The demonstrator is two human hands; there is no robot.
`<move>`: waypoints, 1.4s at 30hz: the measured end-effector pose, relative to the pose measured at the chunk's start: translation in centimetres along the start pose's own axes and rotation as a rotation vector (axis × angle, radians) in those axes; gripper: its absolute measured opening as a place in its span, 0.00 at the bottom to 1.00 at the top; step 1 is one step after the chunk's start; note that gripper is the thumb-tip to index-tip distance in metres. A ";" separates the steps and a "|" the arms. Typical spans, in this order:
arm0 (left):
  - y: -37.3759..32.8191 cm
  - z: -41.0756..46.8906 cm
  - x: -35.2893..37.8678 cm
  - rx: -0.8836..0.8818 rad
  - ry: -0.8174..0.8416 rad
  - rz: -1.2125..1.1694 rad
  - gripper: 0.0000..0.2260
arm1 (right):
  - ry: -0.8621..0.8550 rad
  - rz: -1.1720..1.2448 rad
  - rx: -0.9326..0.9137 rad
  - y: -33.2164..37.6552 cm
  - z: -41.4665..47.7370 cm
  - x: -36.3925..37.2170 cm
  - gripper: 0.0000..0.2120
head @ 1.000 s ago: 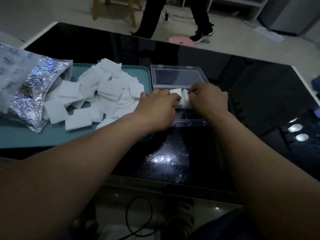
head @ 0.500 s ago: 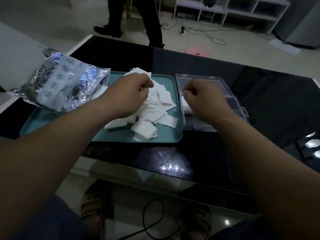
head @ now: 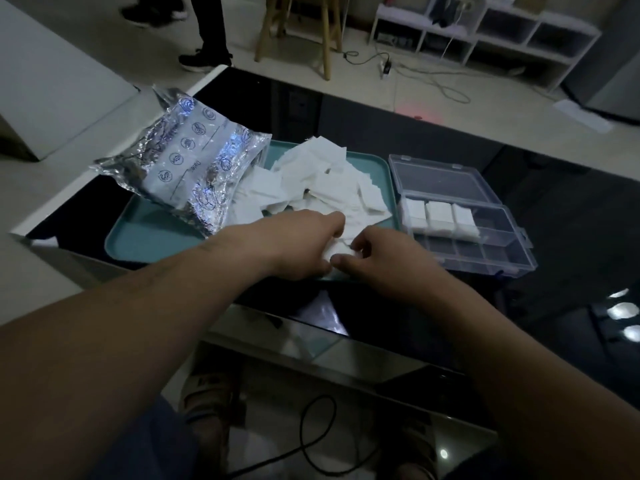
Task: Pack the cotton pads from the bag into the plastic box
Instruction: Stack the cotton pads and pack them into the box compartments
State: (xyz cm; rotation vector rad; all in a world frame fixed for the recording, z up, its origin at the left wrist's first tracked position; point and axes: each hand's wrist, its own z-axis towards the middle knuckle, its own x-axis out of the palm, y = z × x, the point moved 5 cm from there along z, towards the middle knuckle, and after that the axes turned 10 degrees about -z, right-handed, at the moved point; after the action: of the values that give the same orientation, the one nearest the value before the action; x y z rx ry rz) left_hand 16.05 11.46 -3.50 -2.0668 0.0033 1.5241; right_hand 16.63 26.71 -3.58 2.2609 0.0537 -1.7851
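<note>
Three stacks of cotton pads sit side by side in the far row of the plastic box. The box's clear lid is folded back flat behind it. The box stands on the black table, just right of a teal tray, nearly touching its edge.

Loose cotton pads: heaped in a white pile across the middle and right of the tray, many overlapping, some tilted.

Bag: silver foil, crumpled, lying on the tray's left part. Its far end hangs past the tray edge. Its open mouth faces the pile, with pads spilling from it.

Left hand: at the near right corner of the tray, knuckles up, fingers curled down and clenched over a few pads at the pile's near edge.

Right hand: directly beside the left, nearly touching it. Thumb and forefinger are bent and grasp the same small clump of pads from the right side. How many pads are in the clump cannot be told.

Background: a wooden stool, a low white shelf and a standing person's legs on the floor beyond the table.
</note>
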 end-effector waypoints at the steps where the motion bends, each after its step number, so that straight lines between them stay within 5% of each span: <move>1: 0.1 0.0 0.1 -0.001 -0.016 -0.013 0.19 | 0.010 0.009 0.016 0.3 0.4 0.3 0.21; 15: 0.8 0.3 -1.0 -0.123 -0.027 -0.242 0.14 | 0.151 0.293 0.079 0.4 1.1 -1.0 0.12; 21: 1.0 0.3 -3.6 -0.238 -0.258 -0.649 0.04 | 0.178 0.538 0.116 -2.4 1.1 -4.0 0.09; 27: -1.5 1.1 -2.1 -0.332 -0.259 -1.062 0.14 | 0.048 0.526 0.134 -3.1 1.3 -4.7 0.09; 33: -4.1 0.9 0.7 -0.419 -0.049 -1.548 0.18 | -0.236 0.273 0.026 -0.3 -0.6 -4.4 0.11; 42: -2.0 1.4 0.6 -0.445 -0.149 -1.898 0.14 | -0.147 0.331 -0.188 0.4 -1.2 -3.2 0.31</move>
State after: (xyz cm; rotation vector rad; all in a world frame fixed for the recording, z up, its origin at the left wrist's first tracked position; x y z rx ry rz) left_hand 15.72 13.94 -3.37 -1.1020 -1.8276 0.3416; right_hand 17.03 26.99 -0.19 1.8769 -0.1647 -1.6847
